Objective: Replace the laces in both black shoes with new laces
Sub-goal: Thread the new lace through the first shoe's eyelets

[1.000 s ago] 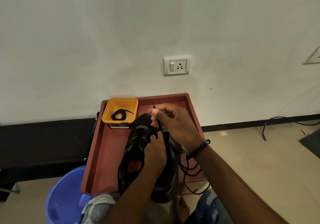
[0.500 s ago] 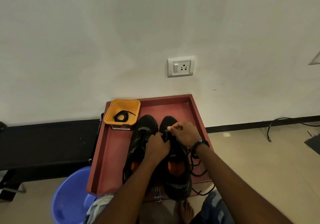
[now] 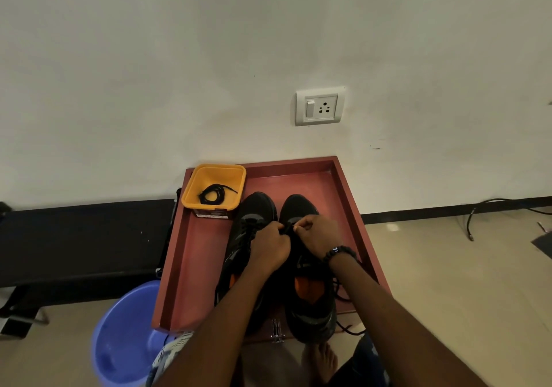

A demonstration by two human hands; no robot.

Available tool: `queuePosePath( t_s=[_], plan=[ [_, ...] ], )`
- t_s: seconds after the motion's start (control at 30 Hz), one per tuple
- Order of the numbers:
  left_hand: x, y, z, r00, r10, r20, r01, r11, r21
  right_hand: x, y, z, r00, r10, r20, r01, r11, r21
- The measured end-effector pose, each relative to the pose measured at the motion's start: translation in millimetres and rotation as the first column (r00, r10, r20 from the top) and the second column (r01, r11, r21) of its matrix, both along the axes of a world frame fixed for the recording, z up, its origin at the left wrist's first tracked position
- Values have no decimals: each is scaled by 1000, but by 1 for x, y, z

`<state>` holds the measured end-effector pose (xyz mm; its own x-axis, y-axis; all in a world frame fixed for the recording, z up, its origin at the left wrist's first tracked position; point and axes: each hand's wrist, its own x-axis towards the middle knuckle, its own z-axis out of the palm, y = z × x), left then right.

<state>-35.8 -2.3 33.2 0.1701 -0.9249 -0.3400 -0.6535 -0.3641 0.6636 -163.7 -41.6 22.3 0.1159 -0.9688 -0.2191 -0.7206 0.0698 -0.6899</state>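
- Two black shoes stand side by side in the red-brown tray (image 3: 197, 255), toes toward its far edge; the left shoe (image 3: 254, 216) is near the tray's middle, the right shoe (image 3: 310, 306) nearer the right wall, its heel at the near edge.
- The left hand (image 3: 270, 247) has its fingers curled closed over the front of the right shoe; what they grip is hidden under the knuckles.
- The right hand (image 3: 318, 232), a beaded bracelet (image 3: 339, 252) on its wrist, pinches something dark at the same spot, apparently the lace, though black on black makes it hard to tell.
- Both forearms cover much of the shoes' openings; only orange insoles show.
- A loose black lace (image 3: 343, 294) loops out at the right shoe's side, partly hidden by the right arm.
- A yellow tub (image 3: 194, 189) in the tray's far left corner holds a coiled black lace (image 3: 213, 194).
- A blue bucket (image 3: 119, 342) sits off the near left corner, partly cut off.
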Motion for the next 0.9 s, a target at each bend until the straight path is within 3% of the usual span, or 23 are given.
queuePosePath(
  t_s=[0.23,0.47,0.7,0.9],
  plan=[
    [8,1,-3,999,11,-42,-11,1000,5,6,3,0,991,91,-98,-97,994,-56],
    [13,3,-5,999,7,-49,-8,1000,-25,7,7,-5,996,76,-55,-80,993,-84],
    [13,3,-8,998,0,-64,-3,999,-37,12,4,-6,979,119,-163,-131,989,-67],
    [12,2,-8,998,22,-66,-24,999,-32,5,1,-14,999,44,-16,-44,999,14]
  ],
)
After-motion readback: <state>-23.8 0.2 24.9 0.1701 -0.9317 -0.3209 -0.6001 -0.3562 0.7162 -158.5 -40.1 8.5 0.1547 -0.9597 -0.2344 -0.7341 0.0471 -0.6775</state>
